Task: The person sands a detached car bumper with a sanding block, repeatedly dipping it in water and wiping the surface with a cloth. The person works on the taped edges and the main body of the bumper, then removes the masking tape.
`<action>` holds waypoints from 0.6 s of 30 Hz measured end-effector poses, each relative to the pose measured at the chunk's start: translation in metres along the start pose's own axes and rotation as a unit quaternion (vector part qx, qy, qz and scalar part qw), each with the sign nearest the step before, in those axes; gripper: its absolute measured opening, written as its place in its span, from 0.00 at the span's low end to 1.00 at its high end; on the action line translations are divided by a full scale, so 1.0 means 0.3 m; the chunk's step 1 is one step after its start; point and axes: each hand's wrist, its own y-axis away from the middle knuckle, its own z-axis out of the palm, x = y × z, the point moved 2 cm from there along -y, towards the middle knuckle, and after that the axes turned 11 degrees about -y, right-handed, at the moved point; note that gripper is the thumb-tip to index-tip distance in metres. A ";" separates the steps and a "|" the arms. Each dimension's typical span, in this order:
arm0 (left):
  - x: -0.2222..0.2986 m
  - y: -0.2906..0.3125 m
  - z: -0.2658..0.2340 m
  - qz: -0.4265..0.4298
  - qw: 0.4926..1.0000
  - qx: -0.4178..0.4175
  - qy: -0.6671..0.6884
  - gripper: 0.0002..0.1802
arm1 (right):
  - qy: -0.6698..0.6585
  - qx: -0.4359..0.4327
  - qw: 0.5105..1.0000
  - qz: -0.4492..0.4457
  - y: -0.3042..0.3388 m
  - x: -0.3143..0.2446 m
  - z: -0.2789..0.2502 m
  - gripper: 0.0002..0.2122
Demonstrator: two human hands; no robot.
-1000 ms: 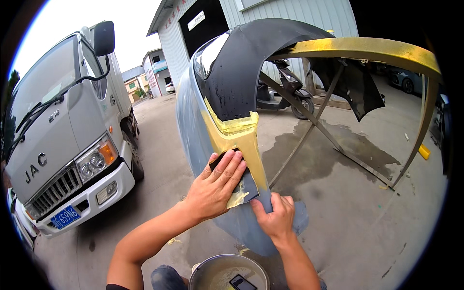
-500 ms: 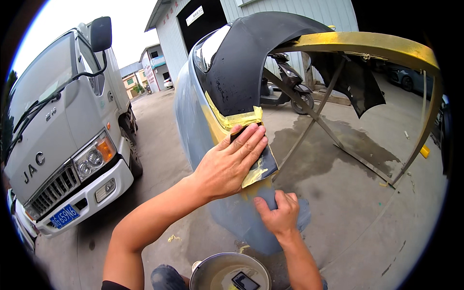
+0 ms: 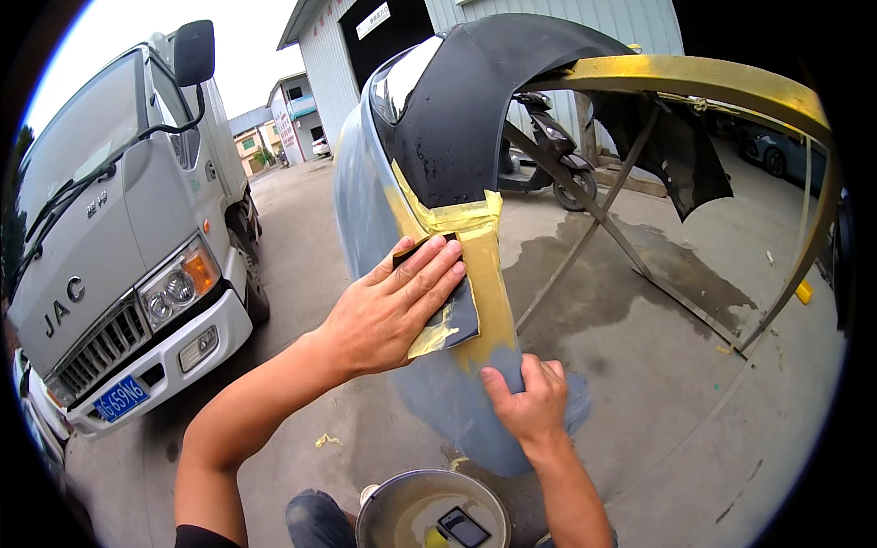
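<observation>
A car bumper (image 3: 475, 402), dull blue-grey with yellowish patches, curves away in front of me. Its upper part is a black panel (image 3: 448, 146) with water drops, edged by yellow masking tape (image 3: 461, 215). My left hand (image 3: 388, 310) lies with outstretched fingers on a dark sheet of sandpaper (image 3: 463, 315), pressing it flat to the bumper just below the tape. Bits of yellow tape cling to the sheet's lower edge. Lower right, my right hand (image 3: 530, 397) grips the bumper's edge, thumb on the near face; its other fingers are partly hidden.
Below, a bucket (image 3: 379, 507) of cloudy water holds a dark rectangular block (image 3: 463, 527). A yellow metal stand (image 3: 694, 68) with crossed legs stands right of the bumper. To the left is a parked white truck (image 3: 110, 237); a scooter (image 3: 557, 164) stands behind. Wet patches mark the concrete.
My left hand has slid the sandpaper leftward across the bumper, uncovering a yellowish strip along its right edge. My right hand has kept its grip.
</observation>
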 end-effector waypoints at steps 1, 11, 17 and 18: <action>-0.001 -0.002 -0.011 -0.004 1.000 0.005 -0.004 0.43 | -0.005 0.007 1.000 0.001 0.004 -0.002 0.006 0.19; 0.037 -0.011 0.010 -0.024 0.999 0.005 0.022 0.41 | 0.006 -0.013 1.000 0.016 0.006 0.000 0.007 0.16; 0.165 0.063 0.065 0.056 0.998 0.008 0.015 0.34 | -0.005 -0.012 1.000 -0.018 -0.002 0.007 0.012 0.15; 0.141 0.037 0.070 0.045 0.998 0.021 0.027 0.34 | -0.004 -0.013 1.000 -0.015 -0.008 0.010 -0.002 0.15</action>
